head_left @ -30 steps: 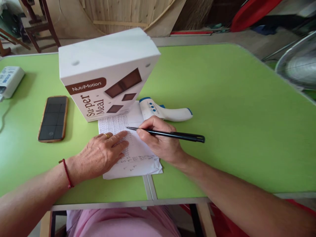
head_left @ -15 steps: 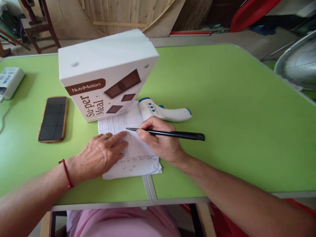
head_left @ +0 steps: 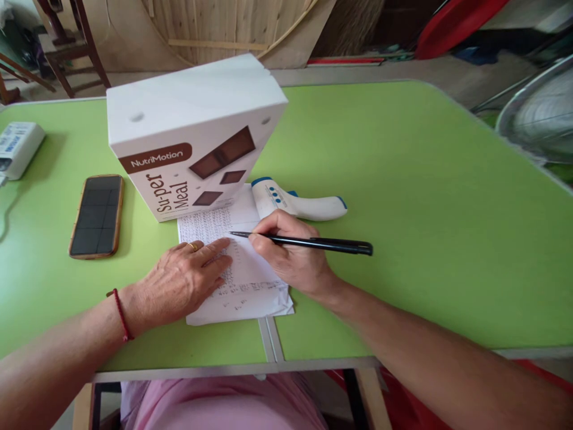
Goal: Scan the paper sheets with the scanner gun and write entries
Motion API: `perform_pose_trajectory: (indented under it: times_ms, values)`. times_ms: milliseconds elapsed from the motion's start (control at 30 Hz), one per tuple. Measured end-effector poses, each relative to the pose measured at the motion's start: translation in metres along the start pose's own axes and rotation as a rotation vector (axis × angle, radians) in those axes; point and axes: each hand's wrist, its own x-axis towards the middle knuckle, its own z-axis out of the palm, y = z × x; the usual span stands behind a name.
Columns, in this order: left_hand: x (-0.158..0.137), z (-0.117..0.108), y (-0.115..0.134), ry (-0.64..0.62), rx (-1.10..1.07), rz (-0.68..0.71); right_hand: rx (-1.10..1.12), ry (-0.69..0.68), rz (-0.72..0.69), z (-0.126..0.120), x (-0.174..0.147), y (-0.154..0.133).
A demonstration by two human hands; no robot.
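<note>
A black pen [head_left: 322, 243] is pinched in my right hand [head_left: 293, 254], its tip at the handwritten sheet of paper [head_left: 255, 304]. My left hand [head_left: 185, 278] lies flat on the left part of that sheet, fingers stretched toward the pen tip and holding nothing. Rows of small handwriting fill the sheet's left side. On its far end stands a white NutriMotion box [head_left: 192, 95], hiding part of the paper. A white and blue infrared thermometer [head_left: 308, 206] lies just beyond my right hand, its head over the paper's far right corner.
To the left on the green table [head_left: 403, 179] lies a phone [head_left: 96, 216] in a brown-edged case. A white power strip [head_left: 20, 148] with a cable sits at the far left. A fan-like round object [head_left: 544, 116] stands past the right edge, and a wooden chair [head_left: 74, 51] behind.
Almost nothing differs. The pen and my right hand have shifted very slightly; my left hand stays in place.
</note>
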Motion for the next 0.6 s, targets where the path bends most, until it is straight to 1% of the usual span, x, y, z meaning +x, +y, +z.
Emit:
perform_pose_trajectory:
  times_ms: [300, 600]
  values:
    - [-0.0005, -0.0008, -0.0001, -0.001, 0.008, 0.000, 0.036, 0.019, 0.012, 0.0005, -0.0003, 0.0007]
    - [-0.0004, -0.0021, -0.0004, -0.029, 0.022, -0.004, 0.037, 0.038, 0.011, 0.0012, -0.0008, 0.0008]
